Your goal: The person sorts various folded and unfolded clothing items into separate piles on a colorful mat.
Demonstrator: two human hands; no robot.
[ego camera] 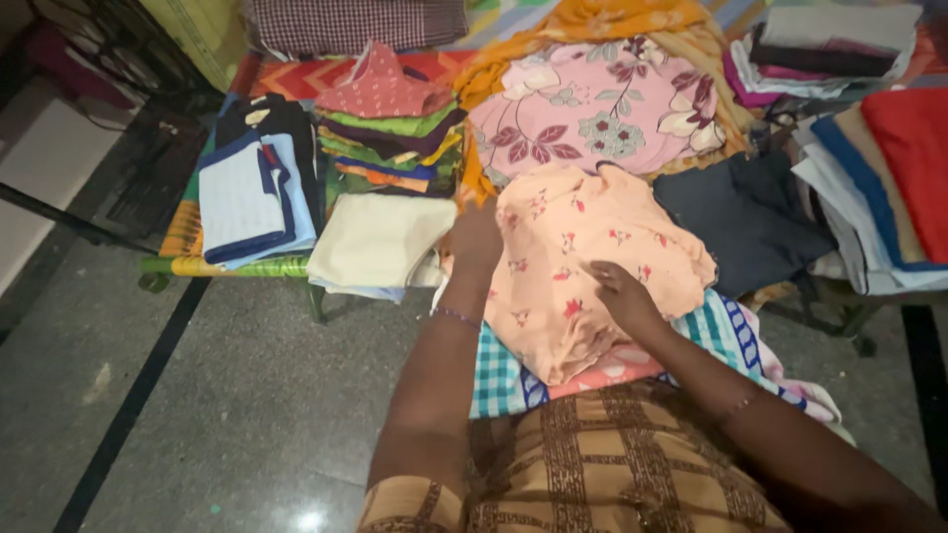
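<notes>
Peach garment (583, 266): spread over my lap on checked cloths so I can flatten it.
Left hand (476, 237): my grip lies open, palm pressing its left edge.
Right hand (622, 293): fingers apart, flat on the middle.
Cream cloth (375, 242): folded just beside, on the cot's near edge.
Room: bare floor (217, 395) lies to my left.

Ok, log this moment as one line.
left hand: on peach floral cloth | right hand: flat on same cloth | beside: cream folded cloth
</notes>
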